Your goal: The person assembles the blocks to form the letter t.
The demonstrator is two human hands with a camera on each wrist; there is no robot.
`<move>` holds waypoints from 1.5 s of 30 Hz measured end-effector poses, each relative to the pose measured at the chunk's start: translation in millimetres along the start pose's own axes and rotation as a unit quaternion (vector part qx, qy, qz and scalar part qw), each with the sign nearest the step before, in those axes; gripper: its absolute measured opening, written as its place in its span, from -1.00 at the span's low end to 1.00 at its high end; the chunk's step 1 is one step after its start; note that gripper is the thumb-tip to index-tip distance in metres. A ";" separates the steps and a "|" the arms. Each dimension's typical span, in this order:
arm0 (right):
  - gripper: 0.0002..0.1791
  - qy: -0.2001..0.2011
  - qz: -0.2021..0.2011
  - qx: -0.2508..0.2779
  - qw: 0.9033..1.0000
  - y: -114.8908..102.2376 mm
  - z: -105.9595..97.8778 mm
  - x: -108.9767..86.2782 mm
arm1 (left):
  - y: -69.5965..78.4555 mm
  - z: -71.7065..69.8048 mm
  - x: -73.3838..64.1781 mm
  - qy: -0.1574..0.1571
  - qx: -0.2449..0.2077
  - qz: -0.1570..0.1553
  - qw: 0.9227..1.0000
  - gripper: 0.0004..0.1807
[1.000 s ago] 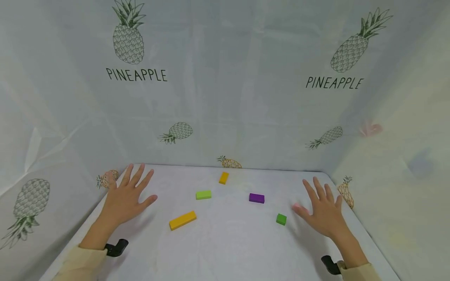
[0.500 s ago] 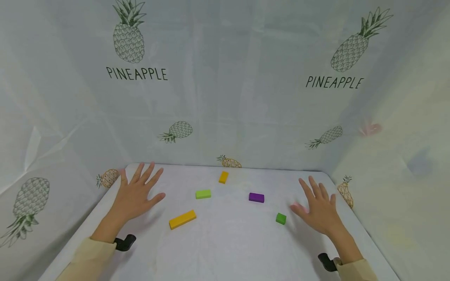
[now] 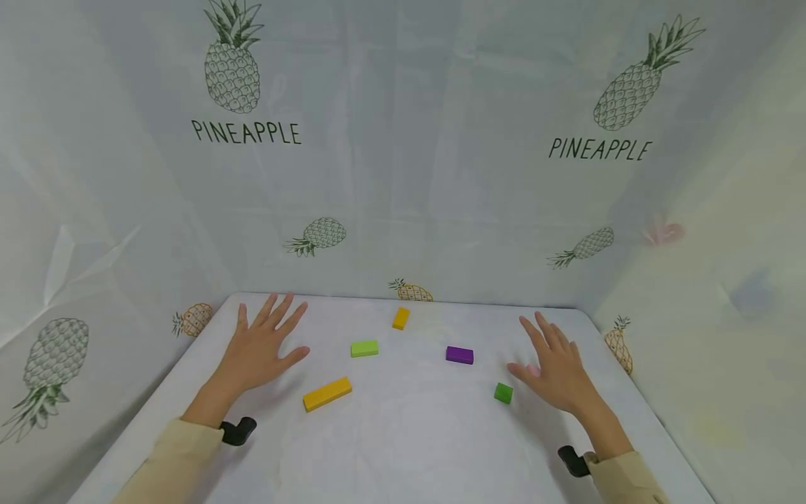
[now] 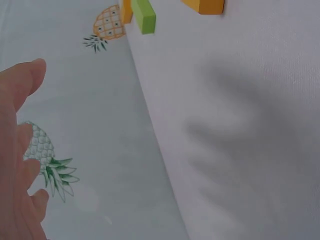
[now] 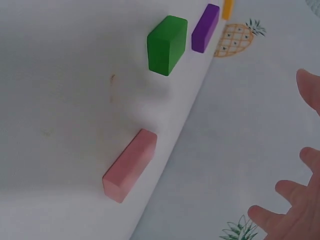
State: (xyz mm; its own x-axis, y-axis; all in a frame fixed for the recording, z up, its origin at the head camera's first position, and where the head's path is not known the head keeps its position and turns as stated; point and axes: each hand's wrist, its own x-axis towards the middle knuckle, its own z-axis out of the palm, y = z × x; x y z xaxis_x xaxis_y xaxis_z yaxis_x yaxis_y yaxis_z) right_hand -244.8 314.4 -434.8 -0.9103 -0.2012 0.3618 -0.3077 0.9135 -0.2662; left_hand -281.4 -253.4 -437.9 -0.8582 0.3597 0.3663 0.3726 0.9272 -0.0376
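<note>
My left hand hovers over the left side of the white table with fingers spread, holding nothing. To its right lie a long yellow-orange block and a light green block. On the other side my right hand is held above the table, fingers extended and free of anything. Beneath it sits a pink block, mostly hidden by the hand in the head view. A dark green block is just left of that hand, and a purple block lies farther off. A small yellow-orange block rests near the back edge.
The white table meets a pineapple-printed curtain at its back edge, and more of this cloth hangs along both sides. Dark wrist-worn cameras, such as the left one, stick out inward from both sleeves.
The left hand has moved right, toward the light green and long yellow-orange blocks. My right hand has shifted slightly left, nearer the dark green block. The blocks have stayed put.
</note>
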 end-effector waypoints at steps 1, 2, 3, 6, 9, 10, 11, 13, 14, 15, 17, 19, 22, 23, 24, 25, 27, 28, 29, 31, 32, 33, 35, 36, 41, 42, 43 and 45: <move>0.05 -0.002 0.000 0.002 1.000 -0.6 0.7 1.1 | 0.8 0.7 1.0 -0.003 -0.002 -0.001 1.000 -0.04; 0.05 -0.003 0.001 0.005 1.000 -1.4 1.2 2.1 | 1.6 1.5 2.0 -0.004 -0.004 -0.001 1.000 -0.04; 0.05 -0.004 0.001 0.006 1.000 -1.6 2.1 3.2 | 2.5 2.2 2.9 -0.004 -0.003 -0.002 1.000 -0.04; 0.04 -0.008 -0.001 0.005 1.000 -2.7 4.8 6.3 | 4.9 4.9 5.3 -0.005 -0.007 -0.003 1.000 -0.04; 0.04 -0.007 -0.009 0.005 1.000 -3.6 7.4 9.7 | 7.3 7.4 6.7 -0.006 -0.016 -0.006 1.000 -0.04; 0.04 -0.007 -0.012 0.006 1.000 -4.0 8.4 11.0 | 7.6 8.7 7.3 -0.006 -0.020 -0.007 1.000 -0.04; 0.04 -0.007 -0.014 0.008 1.000 -4.6 9.2 12.3 | 8.4 9.7 7.8 -0.005 -0.023 -0.007 1.000 -0.04; 0.04 -0.008 -0.016 0.014 1.000 -5.4 10.9 15.1 | 9.3 11.2 9.2 -0.006 -0.027 -0.007 1.000 -0.03; 0.04 -0.010 -0.016 0.017 1.000 -6.0 11.9 16.6 | 9.9 11.8 10.0 -0.005 -0.029 -0.007 1.000 -0.03; 0.04 -0.011 -0.015 0.019 1.000 -6.0 13.3 18.0 | 10.6 12.2 10.8 -0.005 -0.031 -0.007 0.999 -0.03; 0.04 -0.014 -0.015 0.026 0.999 -6.9 15.4 20.4 | 12.4 12.8 12.4 -0.005 -0.035 -0.007 0.999 -0.03; 0.04 -0.016 -0.016 0.035 0.999 -7.6 17.8 22.7 | 14.4 13.2 13.8 -0.007 -0.045 -0.007 0.999 -0.03; 0.03 -0.018 -0.017 0.053 0.998 -9.0 20.5 25.0 | 17.9 14.3 15.6 -0.008 -0.061 -0.007 0.998 -0.03; 0.03 -0.019 -0.017 0.057 0.998 -9.4 21.3 26.0 | 19.0 15.0 16.3 -0.009 -0.068 -0.007 0.998 -0.03; 0.03 -0.020 -0.016 0.062 0.998 -9.2 22.6 27.1 | 19.8 15.8 16.9 -0.011 -0.073 -0.007 0.997 -0.03; 0.03 -0.021 -0.016 0.064 0.998 -8.7 24.0 28.1 | 20.7 16.7 17.7 -0.012 -0.076 -0.008 0.997 -0.03; 0.03 -0.022 -0.015 0.068 0.997 -7.7 27.0 30.1 | 22.4 18.5 18.9 -0.017 -0.087 -0.011 0.996 -0.03; 0.03 -0.023 -0.014 0.071 0.997 -7.3 28.3 31.3 | 23.3 19.3 19.4 -0.020 -0.091 -0.012 0.996 -0.03; 0.03 -0.024 -0.014 0.073 0.997 -6.7 29.7 32.3 | 24.3 19.9 19.9 -0.021 -0.095 -0.013 0.995 -0.03; 0.03 -0.025 -0.012 0.078 0.997 -6.1 32.4 34.1 | 26.2 21.2 20.9 -0.025 -0.102 -0.015 0.994 -0.03; 0.02 -0.026 -0.012 0.082 0.996 -6.0 33.5 35.0 | 27.2 21.6 21.6 -0.027 -0.106 -0.015 0.994 -0.03; 0.02 -0.026 -0.010 0.087 0.996 -5.9 34.4 35.9 | 28.4 22.0 22.3 -0.029 -0.109 -0.016 0.993 -0.03; 0.00 -0.028 -0.007 0.098 0.995 -5.9 36.3 37.5 | 31.1 22.7 23.8 -0.033 -0.119 -0.017 0.992 -0.02; 0.00 -0.028 -0.006 0.105 0.994 -6.1 37.0 38.3 | 32.5 22.8 24.5 -0.033 -0.125 -0.017 0.991 -0.02; -0.04 -0.038 -0.002 0.130 0.991 -7.4 41.1 41.6 | 37.8 26.5 28.1 -0.037 -0.165 -0.024 0.985 -0.03; -0.04 -0.042 -0.001 0.133 0.990 -7.6 42.1 42.1 | 38.1 28.2 29.0 -0.041 -0.170 -0.027 0.984 -0.03; -0.04 -0.044 -0.002 0.136 0.990 -7.8 43.1 42.5 | 38.6 30.1 29.9 -0.047 -0.175 -0.031 0.983 -0.03; -0.05 -0.048 -0.002 0.145 0.988 -8.0 45.1 43.4 | 39.4 34.0 32.1 -0.061 -0.183 -0.038 0.980 -0.02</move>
State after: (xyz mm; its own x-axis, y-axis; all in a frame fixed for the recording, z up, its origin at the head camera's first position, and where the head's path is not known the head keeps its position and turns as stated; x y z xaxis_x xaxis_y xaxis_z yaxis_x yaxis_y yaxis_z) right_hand -294.3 282.4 -457.2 -0.9266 -0.2503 0.2806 -0.3654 0.7754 -0.5150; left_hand -306.3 -201.8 -459.2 -0.9161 0.3205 0.2410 0.3880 0.8604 0.3303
